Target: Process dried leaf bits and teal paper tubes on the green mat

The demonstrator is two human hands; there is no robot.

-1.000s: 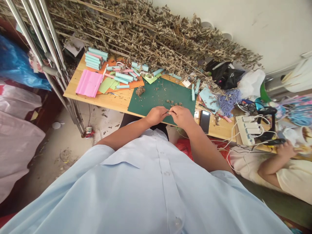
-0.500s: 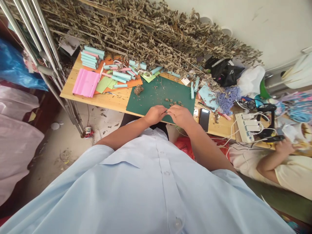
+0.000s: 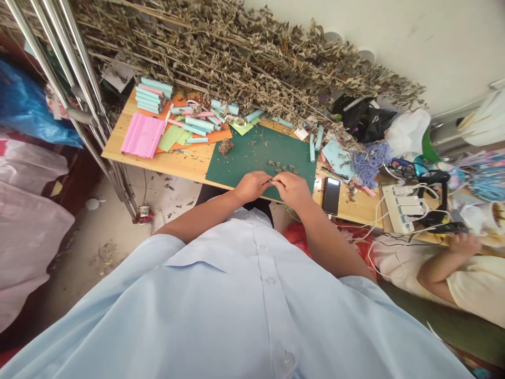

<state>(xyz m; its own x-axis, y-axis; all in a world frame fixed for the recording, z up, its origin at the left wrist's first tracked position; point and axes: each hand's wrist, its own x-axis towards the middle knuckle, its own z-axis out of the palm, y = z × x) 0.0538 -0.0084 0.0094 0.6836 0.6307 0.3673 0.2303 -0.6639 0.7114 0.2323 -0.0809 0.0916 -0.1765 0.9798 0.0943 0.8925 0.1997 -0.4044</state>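
Observation:
Over the front edge of the green cutting mat (image 3: 262,147), my left hand (image 3: 252,187) and my right hand (image 3: 291,189) meet with fingers pinched together. Something small and dark sits between the fingertips; it is too small to name. Just beyond my right hand lie several small brown clumps of dried leaf (image 3: 282,167) on the mat. A larger dried ball of leaf (image 3: 225,146) rests near the mat's left corner. Dried crumbs are scattered over the green surface.
Rolled blue paper tubes (image 3: 197,123) and pink paper (image 3: 144,134) lie on the left. Bundles of dried stalks (image 3: 236,58) fill the back. A phone (image 3: 331,195), purple cord (image 3: 371,162) and a power strip (image 3: 396,208) sit at right, beside another person's arm (image 3: 442,268).
The view has shifted slightly. My hands stay together at the mat's front edge, fingers moving only a little. The other person's hand at right has moved slightly.

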